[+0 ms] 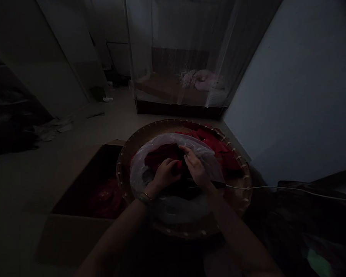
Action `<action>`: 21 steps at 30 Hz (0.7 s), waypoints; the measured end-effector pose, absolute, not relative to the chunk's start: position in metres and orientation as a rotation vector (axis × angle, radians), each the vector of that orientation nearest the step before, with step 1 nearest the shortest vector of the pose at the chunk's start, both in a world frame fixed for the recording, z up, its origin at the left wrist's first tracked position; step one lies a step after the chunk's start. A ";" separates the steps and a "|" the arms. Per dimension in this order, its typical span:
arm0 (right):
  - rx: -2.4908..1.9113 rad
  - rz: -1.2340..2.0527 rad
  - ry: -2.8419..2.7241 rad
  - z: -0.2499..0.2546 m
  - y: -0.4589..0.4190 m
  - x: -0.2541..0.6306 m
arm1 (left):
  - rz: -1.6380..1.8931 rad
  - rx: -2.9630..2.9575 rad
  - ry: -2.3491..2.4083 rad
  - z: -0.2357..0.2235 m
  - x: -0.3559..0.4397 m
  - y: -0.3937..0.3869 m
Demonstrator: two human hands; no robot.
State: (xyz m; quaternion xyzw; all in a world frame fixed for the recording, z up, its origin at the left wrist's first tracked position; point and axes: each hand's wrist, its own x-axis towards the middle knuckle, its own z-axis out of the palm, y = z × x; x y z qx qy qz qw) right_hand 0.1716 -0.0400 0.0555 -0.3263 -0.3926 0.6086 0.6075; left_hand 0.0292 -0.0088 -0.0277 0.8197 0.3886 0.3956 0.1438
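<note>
The light is very dim. My left hand (166,174) is closed on a small red piece (177,167), perhaps paper or cloth. Beside it, my right hand (193,164) has its fingers stretched out, close to the red piece; whether it touches is hard to tell. Under both hands lies a whitish plastic bag (138,173) with dark red pieces (160,154) in its opening. The bag rests in a round woven bamboo tray (141,132). More bright red pieces (216,144) are heaped at the tray's far right. A dark object under my wrists is too dim to make out.
Left of the tray stands an open cardboard box (75,231) with red pieces (105,196) inside. A white cord (259,187) runs from the tray to the right. Behind is a bed (161,88) with netting. A pale wall (300,84) rises on the right.
</note>
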 end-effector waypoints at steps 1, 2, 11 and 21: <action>-0.715 1.392 -0.871 0.055 -0.039 0.172 | 1.144 2.359 1.112 -0.027 0.029 -0.009; -0.672 1.346 -0.852 0.054 -0.037 0.173 | 1.152 2.346 1.104 -0.027 0.029 -0.009; -0.960 1.334 -0.967 0.034 -0.022 0.199 | 1.143 2.314 0.988 -0.023 0.031 -0.012; -0.865 1.329 -0.888 0.040 -0.024 0.199 | 1.135 2.287 1.023 -0.021 0.030 -0.012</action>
